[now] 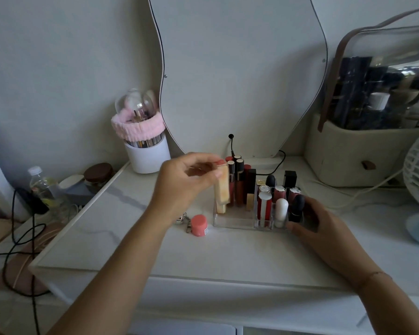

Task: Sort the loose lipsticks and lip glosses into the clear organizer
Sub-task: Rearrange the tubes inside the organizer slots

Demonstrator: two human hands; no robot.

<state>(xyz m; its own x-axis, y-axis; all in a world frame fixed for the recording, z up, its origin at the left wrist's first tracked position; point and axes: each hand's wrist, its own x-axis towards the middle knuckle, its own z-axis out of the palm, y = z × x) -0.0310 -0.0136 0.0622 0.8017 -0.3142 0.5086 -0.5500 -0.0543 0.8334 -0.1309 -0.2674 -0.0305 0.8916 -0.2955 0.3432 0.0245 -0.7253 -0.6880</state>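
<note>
L hand (191,180) pinches the top of a peach tube (221,189) w/ thumb & fingertips. Tube is upright, long axis vertical, directly below the fingers. Its lower end sits inside the organizer's (235,223) left-most compartment, just in front of the tall dark glosses. L wrist is raised, forearm reaching in from the lower left. R hand (317,221) grips the organizer's right end, thumb at the front corner, prob. steadying it on the table (203,257). Coming move looks like straight down, then release. Pink jar (199,225) lies loose just left of the organizer, nearer the L hand.
</note>
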